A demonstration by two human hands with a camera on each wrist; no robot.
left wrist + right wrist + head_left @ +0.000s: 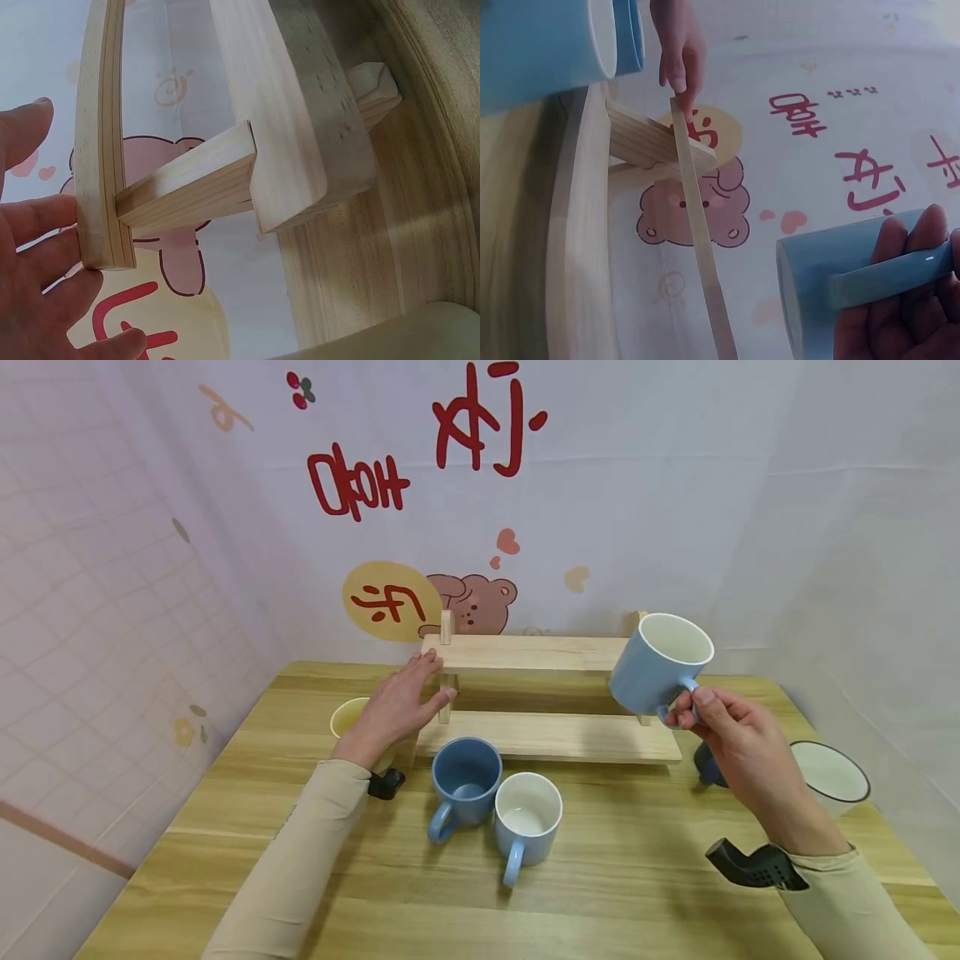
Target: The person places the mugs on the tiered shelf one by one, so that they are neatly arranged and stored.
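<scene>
My right hand [738,743] grips a light blue mug [651,670] by its handle. Tilted, with its white inside showing, the mug is raised at the right end of a two-tier wooden shelf [525,653]. In the right wrist view, fingers curl round the handle [889,279]. My left hand [397,706] rests at the left end of the upper board, fingers extended and thumb spread. The left wrist view shows its fingertips against the board's end [105,232]. Before the shelf stand a darker blue mug [467,781] and a blue mug with a white inside [528,818].
A yellow-lined cup [347,717] stands behind my left wrist. A white bowl-like cup with a dark rim [831,772] and a dark blue piece [708,766] sit partly behind my right hand. A printed cloth wall [637,510] rises behind the wooden table [615,877].
</scene>
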